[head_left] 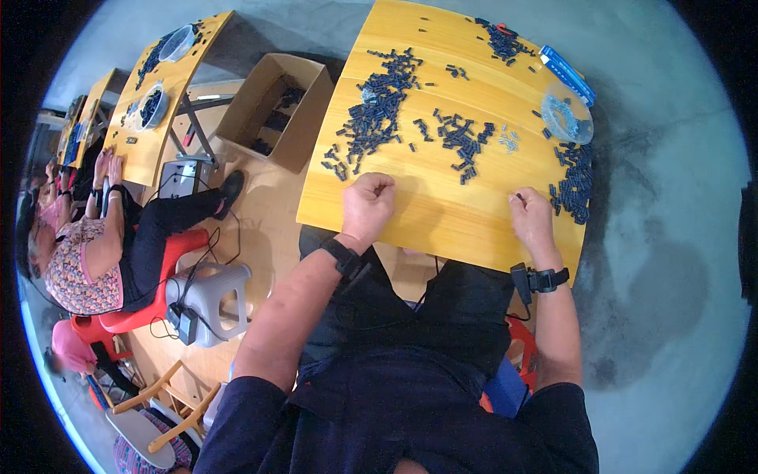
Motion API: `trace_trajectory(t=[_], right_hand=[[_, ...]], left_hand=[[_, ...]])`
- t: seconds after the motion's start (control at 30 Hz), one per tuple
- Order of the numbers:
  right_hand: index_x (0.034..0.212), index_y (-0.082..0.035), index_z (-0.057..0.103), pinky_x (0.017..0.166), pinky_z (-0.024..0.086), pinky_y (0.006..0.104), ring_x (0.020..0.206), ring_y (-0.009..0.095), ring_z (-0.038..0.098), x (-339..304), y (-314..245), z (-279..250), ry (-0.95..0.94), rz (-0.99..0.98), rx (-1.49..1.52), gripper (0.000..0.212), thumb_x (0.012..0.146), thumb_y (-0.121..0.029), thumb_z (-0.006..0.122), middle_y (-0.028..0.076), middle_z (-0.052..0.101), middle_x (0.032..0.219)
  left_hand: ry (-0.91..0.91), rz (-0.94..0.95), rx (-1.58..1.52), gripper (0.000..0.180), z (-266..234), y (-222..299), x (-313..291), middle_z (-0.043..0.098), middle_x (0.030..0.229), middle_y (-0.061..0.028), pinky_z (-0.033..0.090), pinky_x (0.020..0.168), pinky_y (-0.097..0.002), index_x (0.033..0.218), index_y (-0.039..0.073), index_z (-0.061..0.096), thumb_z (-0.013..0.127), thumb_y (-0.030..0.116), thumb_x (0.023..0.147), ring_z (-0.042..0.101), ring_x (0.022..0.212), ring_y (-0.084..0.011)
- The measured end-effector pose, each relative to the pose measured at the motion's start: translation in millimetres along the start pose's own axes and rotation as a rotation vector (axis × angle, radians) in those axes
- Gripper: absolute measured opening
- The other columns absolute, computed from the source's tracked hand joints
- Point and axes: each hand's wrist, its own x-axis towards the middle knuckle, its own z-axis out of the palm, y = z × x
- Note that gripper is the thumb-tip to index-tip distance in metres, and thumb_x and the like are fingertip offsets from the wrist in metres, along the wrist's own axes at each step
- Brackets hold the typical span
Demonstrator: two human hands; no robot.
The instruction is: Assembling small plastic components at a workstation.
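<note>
My left hand [368, 207] is sitting curled over the table [458, 225] (I cannot tell whether it is holding anything), and my right hand [533, 223] is pinching a small dark piece [519, 196]. Ahead, black pieces [375, 114] are lying in loose heaps, pale bits [509, 141] sitting beside the middle one. Farther out, a clear tub [583, 132] is standing just beside a blue box [565, 74] bearing pale print, too small for me to read.

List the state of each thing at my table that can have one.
Left hand: curled shut, contents unclear
Right hand: pinched on a small dark piece
Dark pieces: loose, in scattered piles
Clear tub: open, light-blue pieces inside
Cardboard box: open-topped, dark contents
Blue carton: lying down
Wrist straps: fastened
</note>
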Motion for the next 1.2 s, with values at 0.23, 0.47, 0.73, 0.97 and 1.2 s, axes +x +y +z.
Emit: trace_trajectory(t=[0.23, 0.47, 0.73, 0.97, 1.2], right_hand=[[0.084, 0.002, 0.059, 0.064, 0.048, 0.0448, 0.073, 0.04, 0.062, 15.2, -10.1, -26.0, 0.024, -0.035, -0.412, 0.021, 0.082, -0.019, 0.061, 0.024, 0.062, 0.077], [0.086, 0.0, 0.057, 0.069, 0.051, 0.0473, 0.08, 0.041, 0.063, 21.3, -22.9, -33.2, 0.089, 0.056, -0.7, 0.022, 0.084, -0.022, 0.058, 0.022, 0.064, 0.081], [0.078, -0.003, 0.059, 0.063, 0.048, 0.0475, 0.072, 0.039, 0.061, 28.1, -13.6, 4.8, 0.199, -0.266, -0.429, 0.013, 0.081, -0.015, 0.059, 0.02, 0.063, 0.076], [0.079, 0.0, 0.057, 0.065, 0.047, 0.0469, 0.074, 0.039, 0.06, 30.9, -28.2, 12.0, 0.132, -0.265, -0.311, 0.01, 0.08, -0.01, 0.059, 0.021, 0.061, 0.076], [0.087, 0.001, 0.059, 0.066, 0.048, 0.0399, 0.074, 0.036, 0.061, 44.7, -42.7, 21.6, 0.07, -0.337, -0.193, 0.01, 0.082, -0.007, 0.059, 0.021, 0.062, 0.079]], left_hand=[[0.139, 0.287, 0.14, 0.007, 5.9, -1.5, -5.6, 0.064, 0.074, -0.0155, 0.051, 0.062, -0.0308, 0.081, -0.001, 0.065, 0.061, 0.002, 0.076, 0.064, 0.066, -0.0245], [0.134, 0.326, 0.232, 0.009, 8.0, 6.6, -5.4, 0.062, 0.071, -0.016, 0.05, 0.062, -0.0359, 0.073, -0.001, 0.064, 0.063, 0.008, 0.073, 0.061, 0.065, -0.0298], [0.133, 0.355, 0.26, 0.01, 8.6, 7.1, -5.8, 0.061, 0.071, -0.0159, 0.049, 0.062, -0.0361, 0.072, -0.001, 0.063, 0.063, 0.009, 0.074, 0.06, 0.066, -0.0301], [0.148, 0.384, 0.341, 0.01, 8.5, 3.7, -5.8, 0.06, 0.069, -0.0128, 0.049, 0.056, -0.0302, 0.073, -0.001, 0.063, 0.066, 0.008, 0.076, 0.059, 0.058, -0.0205], [0.135, 0.321, 0.33, 0.011, 9.0, 8.2, -5.1, 0.061, 0.07, -0.0154, 0.05, 0.062, -0.0374, 0.072, 0.0, 0.063, 0.063, 0.011, 0.074, 0.06, 0.066, -0.0311]])
